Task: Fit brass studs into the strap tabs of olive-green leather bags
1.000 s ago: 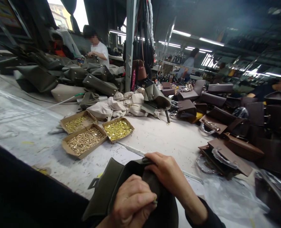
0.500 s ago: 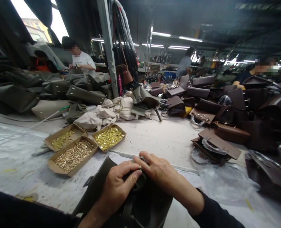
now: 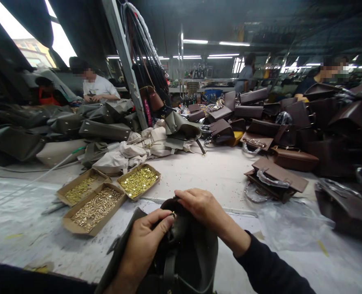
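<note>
A dark olive handbag (image 3: 201,253) stands in front of me at the table's near edge, its mouth towards me. My left hand (image 3: 148,241) is closed, with thumb and forefinger pinching the bag's upper edge. A tiny gold-coloured metal piece (image 3: 173,214) shows at those fingertips; its exact kind is too small to tell. Across the bag's far rim lies my right hand (image 3: 199,204), fingers bent over the edge and gripping it. Its fingertips are partly hidden behind the rim. A strap (image 3: 169,267) hangs at the bag's near side.
Left of the bag sit three cardboard trays, one with bright gold pieces (image 3: 159,179), one with rose-gold pieces (image 3: 92,232), one part-filled (image 3: 61,191). Olive bags (image 3: 104,130) and pale cloth bags (image 3: 110,161) pile up behind. Brown handbags (image 3: 294,163) and clear plastic (image 3: 291,228) lie right. Several people work beyond.
My right hand has moved apart from my left and now grips the far rim, which shows more. The left keeps its pinch. The whole view has shifted slightly.
</note>
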{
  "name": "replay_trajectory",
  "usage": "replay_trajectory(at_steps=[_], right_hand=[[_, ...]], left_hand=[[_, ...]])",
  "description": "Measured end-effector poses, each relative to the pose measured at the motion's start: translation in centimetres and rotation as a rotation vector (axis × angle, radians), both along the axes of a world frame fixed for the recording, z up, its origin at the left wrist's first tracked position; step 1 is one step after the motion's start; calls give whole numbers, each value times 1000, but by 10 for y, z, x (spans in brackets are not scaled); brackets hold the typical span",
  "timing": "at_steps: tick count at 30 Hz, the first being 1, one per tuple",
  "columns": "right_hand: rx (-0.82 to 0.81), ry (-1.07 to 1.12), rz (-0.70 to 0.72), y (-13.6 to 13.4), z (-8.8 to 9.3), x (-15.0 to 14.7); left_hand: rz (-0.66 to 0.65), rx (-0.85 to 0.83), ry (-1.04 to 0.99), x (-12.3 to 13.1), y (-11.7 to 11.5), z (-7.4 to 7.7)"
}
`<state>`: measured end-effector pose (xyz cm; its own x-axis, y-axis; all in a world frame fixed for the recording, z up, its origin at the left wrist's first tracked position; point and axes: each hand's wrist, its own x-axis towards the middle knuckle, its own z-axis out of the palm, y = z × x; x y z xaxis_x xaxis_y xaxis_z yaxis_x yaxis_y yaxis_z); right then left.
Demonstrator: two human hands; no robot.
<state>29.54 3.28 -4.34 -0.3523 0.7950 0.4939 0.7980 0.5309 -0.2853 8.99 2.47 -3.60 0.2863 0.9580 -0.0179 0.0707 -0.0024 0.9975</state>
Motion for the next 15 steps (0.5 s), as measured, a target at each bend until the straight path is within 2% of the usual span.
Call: replay_trajectory(at_steps=[3, 6, 11, 15], right_hand=[[-32, 151, -64, 3, -8, -5], [-67, 326, -76, 5, -17, -8], [-224, 654, -57, 9, -31, -11], [-281, 796, -64, 11, -40, -13]], left_hand=[[47, -70, 18, 3, 0, -3], [51, -39, 85, 7, 0, -8], [85, 52, 175, 13, 6, -16], [150, -8, 191, 19, 10, -19]])
